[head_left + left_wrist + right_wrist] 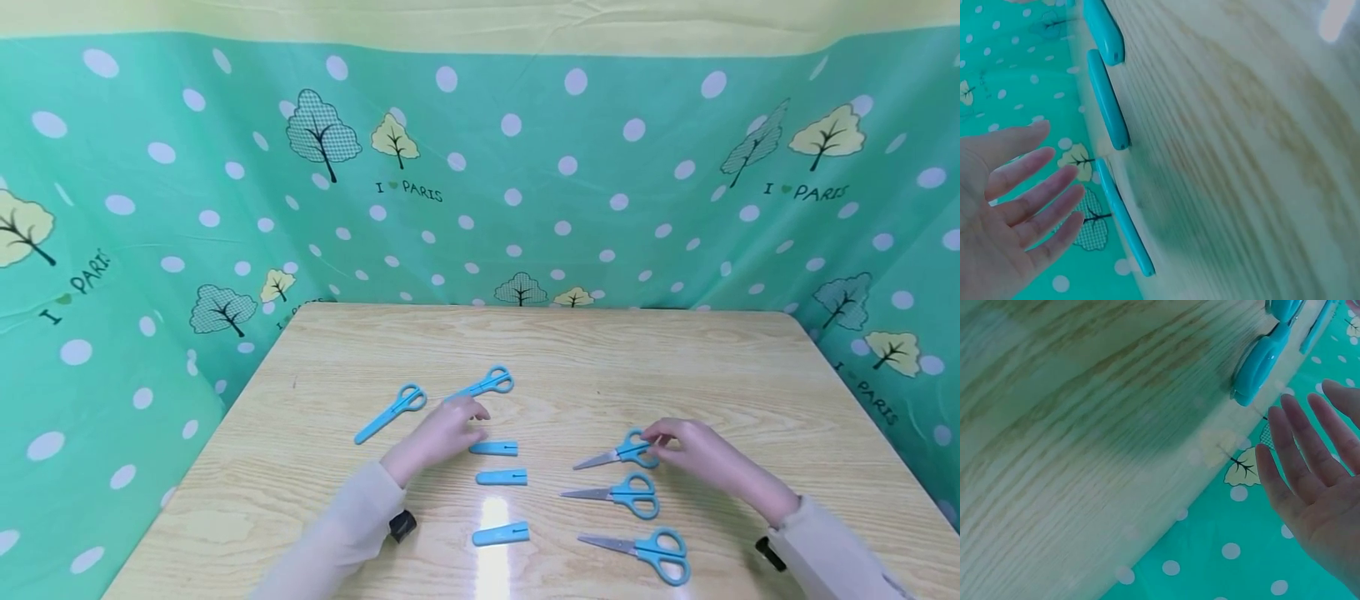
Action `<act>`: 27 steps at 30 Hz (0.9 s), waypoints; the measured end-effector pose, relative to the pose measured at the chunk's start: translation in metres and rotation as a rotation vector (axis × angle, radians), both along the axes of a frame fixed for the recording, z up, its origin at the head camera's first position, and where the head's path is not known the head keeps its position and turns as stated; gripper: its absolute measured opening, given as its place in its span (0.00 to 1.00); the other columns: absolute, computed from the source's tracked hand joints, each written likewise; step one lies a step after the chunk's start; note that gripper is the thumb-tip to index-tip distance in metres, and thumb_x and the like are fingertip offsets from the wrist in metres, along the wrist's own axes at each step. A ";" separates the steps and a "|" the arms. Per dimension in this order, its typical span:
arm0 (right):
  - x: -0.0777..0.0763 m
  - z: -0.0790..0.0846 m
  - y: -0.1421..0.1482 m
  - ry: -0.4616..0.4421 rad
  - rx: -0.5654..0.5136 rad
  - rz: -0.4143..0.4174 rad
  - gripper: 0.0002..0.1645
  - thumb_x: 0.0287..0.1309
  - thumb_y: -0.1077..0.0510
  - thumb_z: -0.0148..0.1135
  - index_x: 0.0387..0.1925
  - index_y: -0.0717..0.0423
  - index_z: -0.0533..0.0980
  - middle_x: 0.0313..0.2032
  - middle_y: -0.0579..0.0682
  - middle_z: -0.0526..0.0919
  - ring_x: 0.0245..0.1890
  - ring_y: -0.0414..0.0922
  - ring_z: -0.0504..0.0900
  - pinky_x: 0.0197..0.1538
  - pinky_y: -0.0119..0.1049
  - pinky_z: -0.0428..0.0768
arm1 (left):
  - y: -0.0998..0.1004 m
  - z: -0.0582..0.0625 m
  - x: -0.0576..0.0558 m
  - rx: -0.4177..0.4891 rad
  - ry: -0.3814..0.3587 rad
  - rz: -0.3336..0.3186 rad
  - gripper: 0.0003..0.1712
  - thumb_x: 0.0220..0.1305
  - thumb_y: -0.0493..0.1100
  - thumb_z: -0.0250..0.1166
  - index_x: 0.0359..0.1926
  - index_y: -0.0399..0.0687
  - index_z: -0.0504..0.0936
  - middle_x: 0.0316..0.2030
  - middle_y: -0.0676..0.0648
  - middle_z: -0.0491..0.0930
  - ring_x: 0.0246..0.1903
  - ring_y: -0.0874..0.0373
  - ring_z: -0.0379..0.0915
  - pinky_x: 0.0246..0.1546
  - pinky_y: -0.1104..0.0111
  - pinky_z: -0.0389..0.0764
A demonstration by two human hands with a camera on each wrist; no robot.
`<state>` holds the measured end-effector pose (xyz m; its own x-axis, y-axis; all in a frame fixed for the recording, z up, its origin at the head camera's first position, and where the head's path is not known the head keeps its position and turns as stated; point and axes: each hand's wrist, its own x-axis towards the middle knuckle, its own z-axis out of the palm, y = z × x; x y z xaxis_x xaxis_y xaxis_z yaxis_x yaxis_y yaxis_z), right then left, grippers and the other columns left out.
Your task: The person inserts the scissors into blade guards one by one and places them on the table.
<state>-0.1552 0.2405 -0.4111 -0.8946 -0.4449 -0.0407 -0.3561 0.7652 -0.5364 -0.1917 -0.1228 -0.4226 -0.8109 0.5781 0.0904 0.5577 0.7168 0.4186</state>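
My left hand (444,432) hovers with relaxed, spread fingers beside the farthest of three blue blade covers (498,448), holding nothing. The middle cover (501,477) and the nearest cover (501,533) lie below it in a column. In the left wrist view, the palm (997,231) faces the covers, apart from them. My right hand (697,454) is at the blue handle of the farthest bare-bladed scissors (630,450). In the right wrist view its fingers are loosely extended, apart from the handle (1263,365). Two more bare-bladed scissors, the middle pair (618,493) and nearest pair (641,550), lie below.
At the left lie two covered scissors: one pair (392,413) slants beyond the left forearm, and another (487,383) lies just beyond the left hand, partly hidden by it. The wooden table (600,350) meets a green dotted curtain (540,183) at the back and sides.
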 end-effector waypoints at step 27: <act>-0.008 -0.017 -0.004 0.036 0.025 0.031 0.13 0.45 0.64 0.64 0.38 0.61 0.78 0.39 0.56 0.80 0.41 0.54 0.77 0.43 0.46 0.77 | 0.008 -0.015 0.007 -0.110 -0.114 -0.017 0.17 0.53 0.46 0.64 0.44 0.44 0.77 0.37 0.51 0.75 0.39 0.59 0.71 0.42 0.70 0.75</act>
<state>-0.1636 0.2366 -0.4276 -0.8814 -0.4720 -0.0199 -0.3989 0.7662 -0.5038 -0.1848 -0.1149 -0.4374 -0.8022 0.5934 -0.0660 0.5237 0.7525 0.3993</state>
